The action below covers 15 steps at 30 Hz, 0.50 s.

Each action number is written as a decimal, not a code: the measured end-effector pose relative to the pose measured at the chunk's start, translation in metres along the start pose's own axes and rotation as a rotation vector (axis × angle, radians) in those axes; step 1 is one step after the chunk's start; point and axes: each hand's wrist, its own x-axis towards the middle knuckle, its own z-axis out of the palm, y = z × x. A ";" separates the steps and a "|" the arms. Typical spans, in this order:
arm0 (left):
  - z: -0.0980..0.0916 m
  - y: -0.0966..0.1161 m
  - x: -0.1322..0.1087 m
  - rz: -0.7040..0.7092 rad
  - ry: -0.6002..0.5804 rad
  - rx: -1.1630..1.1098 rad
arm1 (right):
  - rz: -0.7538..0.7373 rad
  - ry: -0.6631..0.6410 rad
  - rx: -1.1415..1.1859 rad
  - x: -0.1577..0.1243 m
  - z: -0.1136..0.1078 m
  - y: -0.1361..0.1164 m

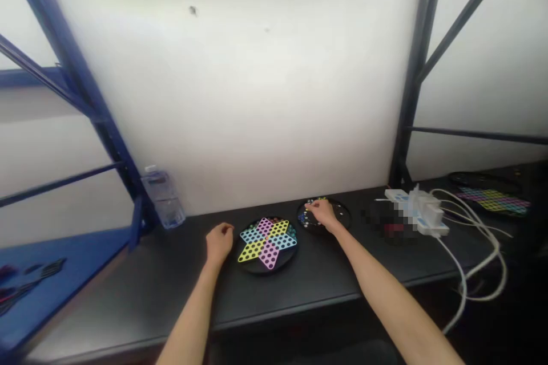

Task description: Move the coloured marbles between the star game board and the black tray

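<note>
A round black game board (268, 242) with a star of blue, pink, yellow and green holes lies on the dark table. My left hand (219, 241) rests just left of it, fingers curled, touching or close to its rim; nothing shows in it. Behind and to the right sits a small black dish (341, 215) holding several small coloured pieces. My right hand (323, 214) lies over that dish with fingers bent down among the pieces; whether it holds one is hidden.
A clear plastic bottle (164, 198) stands at the back left by a blue frame post (92, 108). A white power strip (417, 212) with white cables (475, 251) lies to the right. A second star board (492, 201) sits far right. The white wall (257, 97) is close behind.
</note>
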 end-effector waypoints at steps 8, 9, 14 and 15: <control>0.002 -0.003 0.001 0.022 0.000 0.005 | -0.207 -0.094 -0.391 -0.008 0.009 -0.004; 0.002 -0.002 0.001 0.021 -0.003 0.007 | -0.186 -0.089 -0.341 -0.008 0.010 -0.004; 0.002 -0.002 0.001 0.016 -0.011 0.009 | 0.064 -0.186 0.405 -0.004 0.010 -0.004; 0.002 -0.002 0.001 0.021 -0.014 0.010 | 0.112 -0.208 0.574 -0.002 0.007 -0.004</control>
